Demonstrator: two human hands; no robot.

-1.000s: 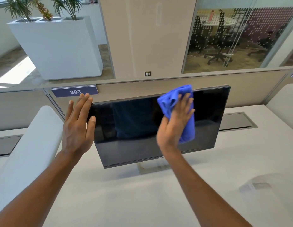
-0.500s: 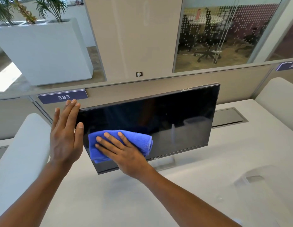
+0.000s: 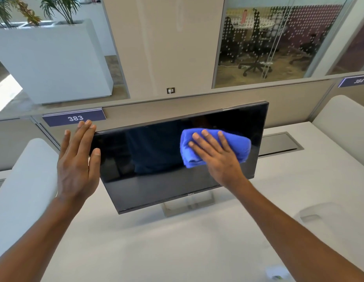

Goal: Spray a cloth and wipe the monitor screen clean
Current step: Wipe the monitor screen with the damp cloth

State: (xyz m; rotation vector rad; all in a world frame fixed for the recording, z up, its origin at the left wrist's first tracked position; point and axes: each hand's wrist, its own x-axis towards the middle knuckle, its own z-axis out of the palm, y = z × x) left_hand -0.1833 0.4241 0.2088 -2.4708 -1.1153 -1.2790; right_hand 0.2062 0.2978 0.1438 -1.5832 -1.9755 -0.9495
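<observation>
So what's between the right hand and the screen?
A bunched blue cloth, pressed by the right hand onto the black monitor screen; head view.

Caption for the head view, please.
Right hand presses blue cloth to the monitor screen; left hand braces its edge.

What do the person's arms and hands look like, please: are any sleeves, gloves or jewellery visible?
Both are bare. The left forearm and right forearm show no sleeve up to the picture's edge, and the left hand and right hand wear no glove, ring, watch or bracelet that can be seen.
</observation>
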